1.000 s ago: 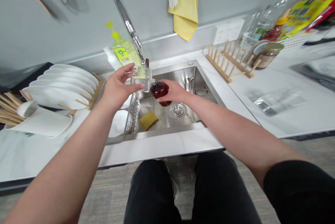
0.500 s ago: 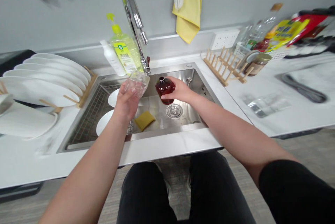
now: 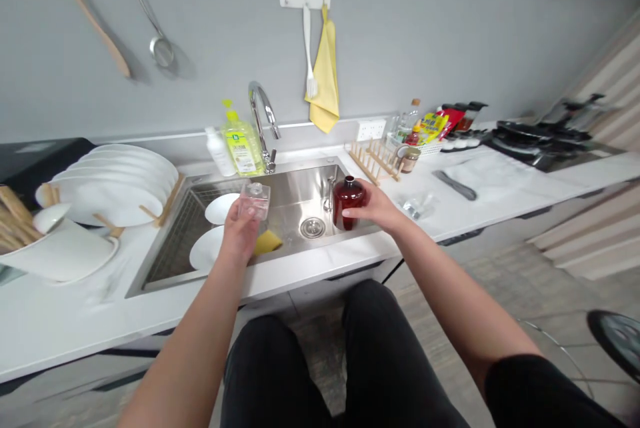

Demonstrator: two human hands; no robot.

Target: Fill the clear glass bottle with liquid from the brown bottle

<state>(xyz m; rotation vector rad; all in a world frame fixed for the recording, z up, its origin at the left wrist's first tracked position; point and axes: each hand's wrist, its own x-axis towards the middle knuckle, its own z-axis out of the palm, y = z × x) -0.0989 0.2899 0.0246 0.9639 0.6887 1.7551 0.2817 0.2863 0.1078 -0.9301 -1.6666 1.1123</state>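
Over the left part of the sink (image 3: 285, 256), my left hand (image 3: 240, 231) grips a small clear square bottle (image 3: 256, 200) with a short neck. My right hand (image 3: 373, 205) is wrapped round a dark red glass bottle (image 3: 349, 201) with a narrow open neck, upright at the sink's right side. Two white bowls (image 3: 205, 251) sit in the sink to the left, partly behind my left hand. A yellow sponge (image 3: 269, 242) lies on the sink floor below the clear bottle.
White plates (image 3: 115, 181) stand in a wooden rack at left, beside a white holder (image 3: 65, 255) of utensils. Green dish soap (image 3: 243, 145) and a faucet (image 3: 263, 115) stand behind the sink. At right are an empty wooden rack (image 3: 375, 161), a jar (image 3: 411, 161) and clear small items (image 3: 417, 205).
My view has swung to show more of the right counter. The red bottle in my right hand has moved right, away from the drain. My left hand still holds the clear bottle.
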